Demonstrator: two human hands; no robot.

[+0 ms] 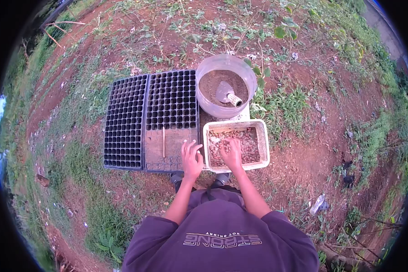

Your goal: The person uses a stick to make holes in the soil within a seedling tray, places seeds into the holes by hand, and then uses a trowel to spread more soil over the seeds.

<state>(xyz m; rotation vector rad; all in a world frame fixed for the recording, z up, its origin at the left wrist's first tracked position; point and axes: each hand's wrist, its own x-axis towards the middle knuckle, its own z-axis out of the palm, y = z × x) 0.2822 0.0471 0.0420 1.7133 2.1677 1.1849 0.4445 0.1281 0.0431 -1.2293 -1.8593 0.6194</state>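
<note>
My right hand (231, 155) reaches into a cream plastic basket (265, 149), its fingers closed down among small reddish-brown seed-like pieces (249, 149). Whatever lies between those fingertips is too small to make out. My left hand (192, 159), fingers curved and apart, hovers at the right edge of a black seedling tray (170, 104), beside the basket. Soil covers the cells in the near part of this tray, with small hollows along its lowest rows; the far cells show dark openings. A thin stick (163, 142) lies lengthwise on the soil.
A second black seedling tray (124, 122) adjoins on the left. Behind the basket stands a translucent tub (204, 102) of soil holding a scoop (225, 92). Grass and weeds (285, 111) grow around on reddish earth; a plastic bottle (317, 204) lies at lower right.
</note>
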